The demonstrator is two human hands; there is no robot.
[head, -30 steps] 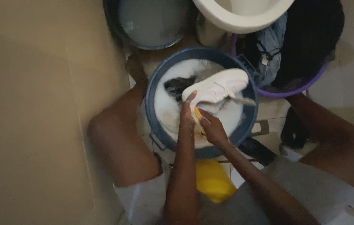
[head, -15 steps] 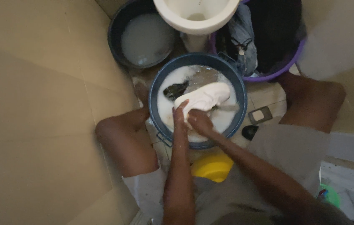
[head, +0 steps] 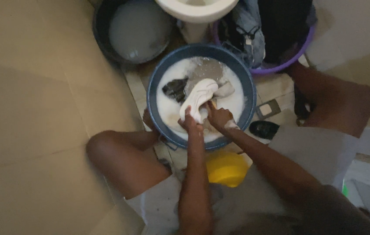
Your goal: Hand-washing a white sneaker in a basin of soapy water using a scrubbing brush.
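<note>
**Both arms stretched forward, hands close together**

The left forearm runs straight up from the bottom of the view, wrist level, and the left hand (head: 190, 123) is curled shut in a grip, knuckles up. The right arm comes in on a diagonal from the lower right, elbow bent, and the right hand (head: 219, 117) is clenched too, just beside the left. Both knees are spread wide in a squat.

Dark bucket (head: 106, 39) of cloudy water at upper left, beside white toilet bowl (head: 198, 8). Purple basket (head: 276, 67) heaped with dark clothes (head: 280, 26) at upper right. Yellow tub (head: 226, 167) low between the knees. Small black object (head: 264, 129) on beige floor tiles (head: 28, 109).
</note>
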